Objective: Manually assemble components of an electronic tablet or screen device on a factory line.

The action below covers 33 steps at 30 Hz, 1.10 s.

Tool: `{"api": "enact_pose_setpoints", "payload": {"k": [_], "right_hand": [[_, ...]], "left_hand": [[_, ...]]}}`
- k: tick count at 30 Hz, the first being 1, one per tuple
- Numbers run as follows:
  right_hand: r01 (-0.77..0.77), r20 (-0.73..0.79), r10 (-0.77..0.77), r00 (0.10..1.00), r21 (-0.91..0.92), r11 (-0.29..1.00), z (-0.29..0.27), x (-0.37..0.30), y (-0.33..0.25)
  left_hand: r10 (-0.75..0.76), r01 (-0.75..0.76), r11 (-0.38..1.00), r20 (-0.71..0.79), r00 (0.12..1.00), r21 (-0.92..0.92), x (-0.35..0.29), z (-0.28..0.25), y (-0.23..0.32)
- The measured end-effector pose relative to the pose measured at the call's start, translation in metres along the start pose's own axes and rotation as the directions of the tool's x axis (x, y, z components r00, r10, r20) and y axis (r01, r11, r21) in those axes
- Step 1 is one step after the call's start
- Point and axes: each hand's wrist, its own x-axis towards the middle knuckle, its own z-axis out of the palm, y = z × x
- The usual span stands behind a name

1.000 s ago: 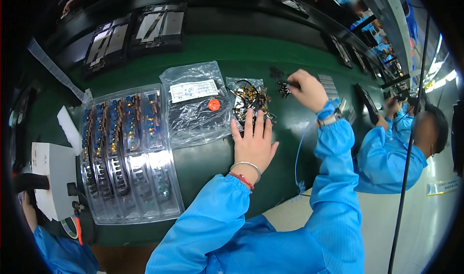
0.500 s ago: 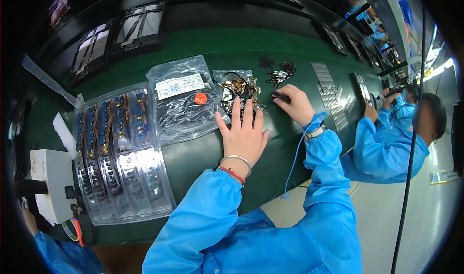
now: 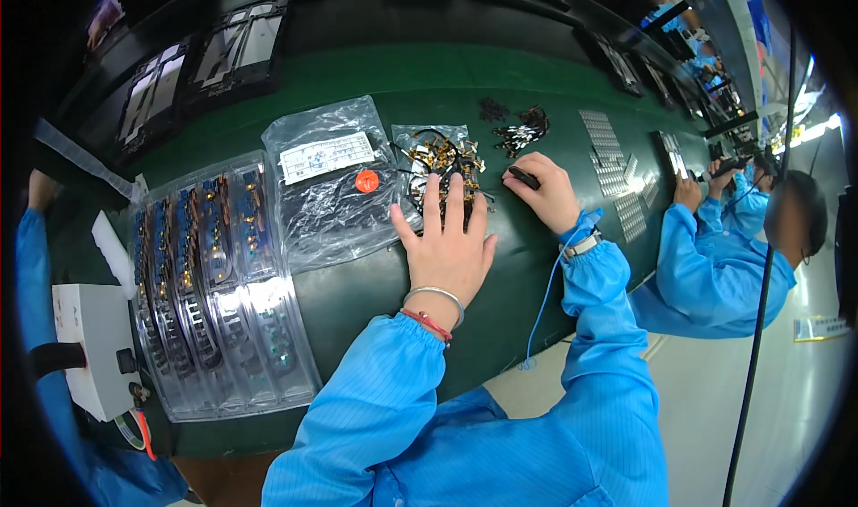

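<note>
My left hand [image 3: 447,258] lies palm down with its fingers spread. Its fingertips rest at the near edge of a heap of small cable parts with gold-coloured and black pieces [image 3: 440,156], piled on a clear plastic bag [image 3: 455,132]. To the right of the heap, my right hand [image 3: 556,201] is closed, thumb and fingers pinching a small dark elongated piece [image 3: 524,178]; its exact kind is not clear. A blue corded strap [image 3: 582,226] circles my right wrist. Beyond that hand lies a bunch of short black-and-silver leads [image 3: 522,134].
Left of the heap is a clear bag with a white label [image 3: 329,230], then a clear compartment tray of circuit boards [image 3: 299,350]. A white box [image 3: 89,350] stands far left. Rows of small metallic parts [image 3: 608,163] lie right. A co-worker in blue [image 3: 715,279] sits beyond them.
At the far left, another person's blue-sleeved arm has come forward beside the white box. My hands keep nearly the same pose; the view has shifted slightly.
</note>
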Motion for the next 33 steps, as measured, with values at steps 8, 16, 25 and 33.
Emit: {"api": "enact_pose_setpoints", "payload": {"k": [8,16,25,33], "right_hand": [[0.078,-0.016,-0.077,0.997,0.065,0.995,0.02,0.009,-0.03],[0.086,0.049,-0.087,0.995,0.028,0.996,0.02,0.009,-0.033],[0.108,0.072,-0.104,0.992,-0.054,0.993,0.02,0.007,-0.038],[0.197,0.031,-0.195,0.98,-0.151,0.969,0.02,-0.001,-0.043]], "left_hand": [[-0.023,0.022,0.999,0.031,0.999,0.023,-0.003,0.005,-0.002],[-0.022,0.019,0.997,0.03,0.999,0.07,-0.004,0.004,-0.001],[-0.027,0.025,0.995,0.022,0.999,0.099,-0.004,0.005,-0.001],[-0.029,0.026,0.998,0.036,0.999,0.059,-0.006,0.006,-0.001]]}}
